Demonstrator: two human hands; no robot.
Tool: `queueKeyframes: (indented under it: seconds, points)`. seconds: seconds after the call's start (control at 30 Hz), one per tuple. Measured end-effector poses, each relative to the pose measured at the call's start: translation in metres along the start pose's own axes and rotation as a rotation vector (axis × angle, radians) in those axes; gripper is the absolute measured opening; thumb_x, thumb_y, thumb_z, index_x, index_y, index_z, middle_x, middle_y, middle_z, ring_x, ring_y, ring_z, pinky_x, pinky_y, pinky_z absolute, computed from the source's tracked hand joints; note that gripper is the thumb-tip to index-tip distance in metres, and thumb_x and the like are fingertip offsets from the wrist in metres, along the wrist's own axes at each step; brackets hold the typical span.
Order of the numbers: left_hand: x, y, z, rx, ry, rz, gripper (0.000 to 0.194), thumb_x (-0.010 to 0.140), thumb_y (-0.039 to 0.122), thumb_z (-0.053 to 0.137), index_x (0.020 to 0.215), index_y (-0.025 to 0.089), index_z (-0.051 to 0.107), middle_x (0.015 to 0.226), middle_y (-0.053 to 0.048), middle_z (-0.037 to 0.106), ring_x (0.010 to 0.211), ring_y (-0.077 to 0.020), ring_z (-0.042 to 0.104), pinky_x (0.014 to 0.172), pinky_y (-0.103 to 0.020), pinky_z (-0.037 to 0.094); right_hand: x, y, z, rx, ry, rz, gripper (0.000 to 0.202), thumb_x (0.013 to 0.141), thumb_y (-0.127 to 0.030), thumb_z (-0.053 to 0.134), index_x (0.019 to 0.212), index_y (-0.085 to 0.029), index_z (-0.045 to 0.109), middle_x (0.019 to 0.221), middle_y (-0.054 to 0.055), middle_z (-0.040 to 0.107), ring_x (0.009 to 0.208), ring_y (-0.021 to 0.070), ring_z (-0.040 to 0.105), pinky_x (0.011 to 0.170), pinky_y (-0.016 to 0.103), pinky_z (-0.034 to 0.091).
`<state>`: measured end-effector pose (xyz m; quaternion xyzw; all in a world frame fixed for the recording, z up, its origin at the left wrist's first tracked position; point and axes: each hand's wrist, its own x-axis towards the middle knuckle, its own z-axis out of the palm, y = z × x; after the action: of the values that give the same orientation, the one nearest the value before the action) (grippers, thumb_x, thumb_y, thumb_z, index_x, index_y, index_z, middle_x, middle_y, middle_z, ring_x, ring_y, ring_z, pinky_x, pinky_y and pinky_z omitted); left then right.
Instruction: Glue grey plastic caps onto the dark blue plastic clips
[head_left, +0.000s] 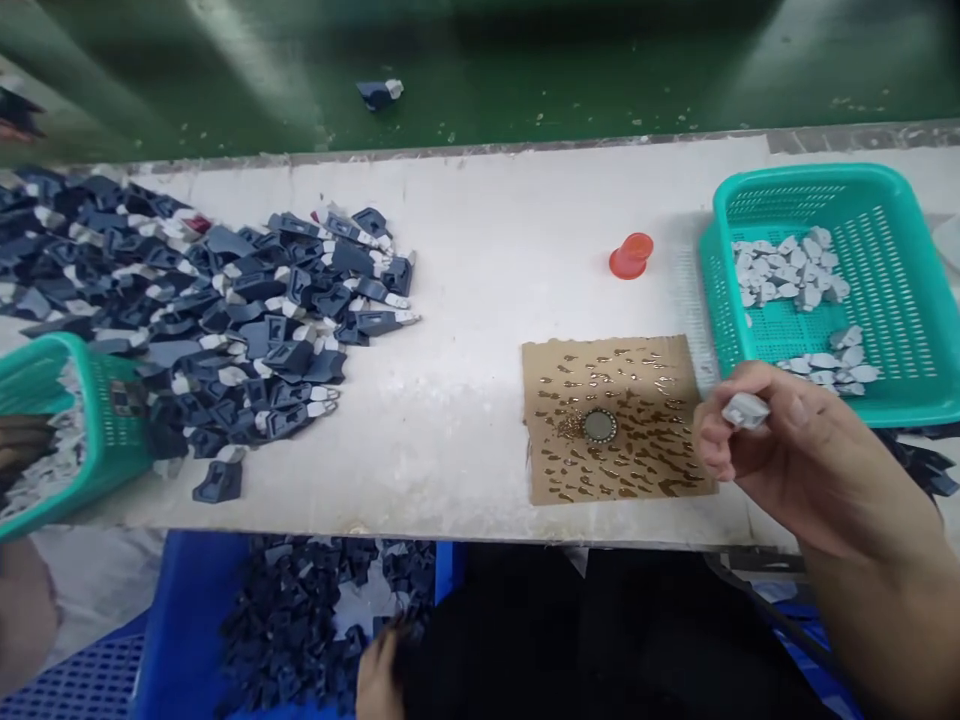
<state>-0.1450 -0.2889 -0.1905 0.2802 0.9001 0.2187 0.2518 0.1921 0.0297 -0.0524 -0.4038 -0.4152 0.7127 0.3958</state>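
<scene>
One grey piece (745,410) pinched in right hand (795,455); no readable writing.

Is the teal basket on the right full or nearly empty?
Mostly empty. The teal basket holds two small clusters of grey-white pieces along its left side; much of the perforated floor is bare.

A white table (480,260) bears a dark-blue parts heap (225,300); two teal baskets (907,250); cardboard (615,420); a red cap (631,255).
</scene>
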Motion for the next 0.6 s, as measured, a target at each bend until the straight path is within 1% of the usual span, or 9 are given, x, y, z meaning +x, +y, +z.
queueKeyframes:
  seconds: [0.07,0.13,0.2,0.23,0.27,0.37,0.43,0.5,0.6]
  points:
    - [0.012,0.009,-0.007,-0.064,0.078,-0.167,0.028,0.064,0.057,0.082,0.08,0.036,0.073,0.087,0.0,0.078,0.107,-0.0492,0.075,0.101,-0.071,0.059,0.0,0.003,0.001,-0.064,0.032,-0.02,0.012,0.093,-0.042,0.078,0.097,-0.031,0.08,0.078,0.002,0.076,0.064,0.0155,0.071,0.054,0.021,0.06]
    - [0.024,0.03,-0.017,-0.134,0.175,-0.299,0.045,0.06,0.059,0.089,0.09,0.03,0.071,0.082,-0.001,0.076,0.102,-0.0421,0.077,0.086,-0.057,0.068,-0.002,0.007,0.002,-0.154,0.084,-0.051,0.011,0.091,-0.038,0.079,0.1,-0.031,0.08,0.079,0.002,0.076,0.062,0.0155,0.07,0.054,0.022,0.06]
    - [0.034,0.062,-0.025,-0.303,0.258,-0.298,0.052,0.063,0.05,0.093,0.103,0.024,0.072,0.087,-0.002,0.077,0.093,-0.0309,0.079,0.073,-0.037,0.069,-0.005,0.011,0.002,-0.287,0.147,-0.098,0.014,0.091,-0.031,0.08,0.105,-0.031,0.08,0.08,0.002,0.076,0.061,0.0167,0.07,0.054,0.026,0.061]
    - [0.037,0.081,-0.027,-0.441,0.256,-0.24,0.051,0.065,0.044,0.094,0.106,0.023,0.073,0.09,-0.003,0.078,0.085,-0.0246,0.079,0.07,-0.03,0.067,-0.008,0.012,0.002,-0.367,0.177,-0.129,0.016,0.09,-0.029,0.08,0.106,-0.03,0.079,0.081,0.002,0.076,0.061,0.0178,0.07,0.054,0.028,0.061]
    - [0.04,0.101,-0.027,-0.593,0.201,-0.136,0.045,0.067,0.037,0.095,0.104,0.022,0.076,0.093,-0.003,0.079,0.079,-0.0195,0.077,0.069,-0.026,0.067,-0.01,0.014,0.002,-0.467,0.205,-0.16,0.016,0.089,-0.029,0.081,0.106,-0.03,0.08,0.082,0.002,0.076,0.062,0.0189,0.071,0.054,0.029,0.061]
    - [0.046,0.159,-0.018,-0.879,-0.168,0.287,0.025,0.073,0.02,0.092,0.095,0.028,0.083,0.102,-0.003,0.079,0.075,-0.0138,0.075,0.069,-0.022,0.067,-0.013,0.017,0.0,-0.917,0.268,-0.276,0.012,0.089,-0.036,0.083,0.099,-0.031,0.08,0.085,0.0,0.078,0.068,0.0187,0.073,0.056,0.029,0.056]
    - [0.049,0.191,-0.007,-0.91,-0.357,0.482,0.032,0.076,0.014,0.089,0.102,0.031,0.085,0.105,-0.003,0.077,0.081,-0.013,0.076,0.069,-0.018,0.067,-0.01,0.02,0.001,-1.246,0.23,-0.427,0.007,0.092,-0.038,0.08,0.096,-0.032,0.079,0.087,-0.004,0.079,0.075,0.016,0.074,0.06,0.027,0.054]
    - [0.05,0.217,0.004,-0.926,-0.404,0.573,0.042,0.077,0.011,0.088,0.114,0.03,0.082,0.105,-0.004,0.075,0.09,-0.0122,0.076,0.075,-0.014,0.066,-0.005,0.021,0.004,-1.446,0.143,-0.602,0.005,0.095,-0.035,0.078,0.097,-0.031,0.076,0.088,-0.006,0.079,0.078,0.0127,0.074,0.062,0.025,0.053]
    - [0.046,0.245,0.015,-1.013,-0.376,0.589,0.053,0.076,0.003,0.087,0.122,0.028,0.079,0.105,-0.003,0.073,0.101,-0.0147,0.076,0.09,-0.02,0.068,0.003,0.024,0.009,-1.504,0.033,-0.733,0.012,0.093,-0.027,0.08,0.103,-0.026,0.074,0.091,-0.004,0.079,0.078,0.0115,0.074,0.067,0.022,0.055]
